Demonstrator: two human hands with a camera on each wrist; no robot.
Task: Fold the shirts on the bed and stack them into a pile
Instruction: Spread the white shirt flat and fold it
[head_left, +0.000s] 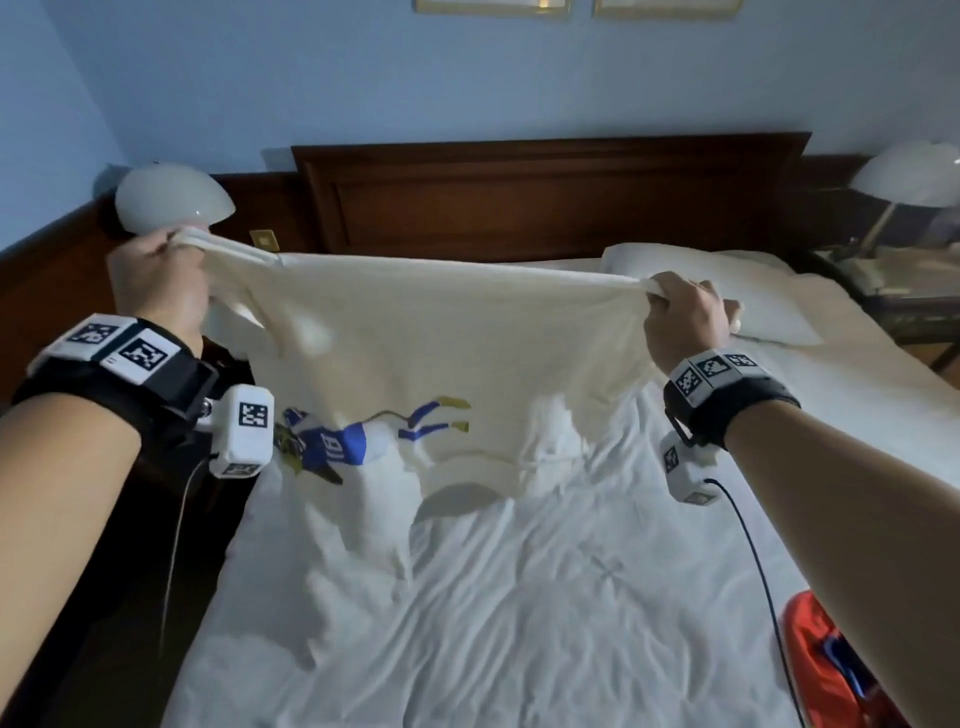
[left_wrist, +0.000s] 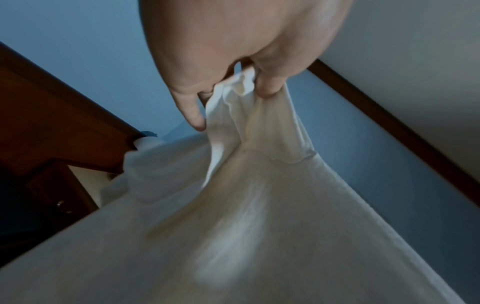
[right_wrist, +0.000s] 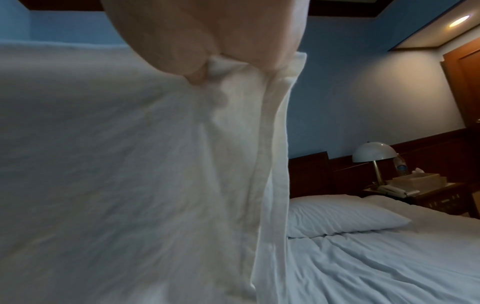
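A cream T-shirt (head_left: 441, 332) with a blue and yellow print hangs stretched in the air over the bed (head_left: 519, 623), collar end drooping toward the sheet. My left hand (head_left: 156, 275) grips one bunched corner of it, up by the left lamp. My right hand (head_left: 680, 317) grips the opposite corner above the pillow. In the left wrist view the fingers (left_wrist: 270, 84) pinch gathered cloth (left_wrist: 246, 185). In the right wrist view my thumb (right_wrist: 197, 74) clamps the hem of the shirt (right_wrist: 130, 164).
A white pillow (head_left: 727, 291) lies at the bed's head on the right, under the dark wooden headboard (head_left: 545, 197). White dome lamps (head_left: 171, 200) stand on both sides. A red and blue garment (head_left: 826, 670) lies at the bed's right edge.
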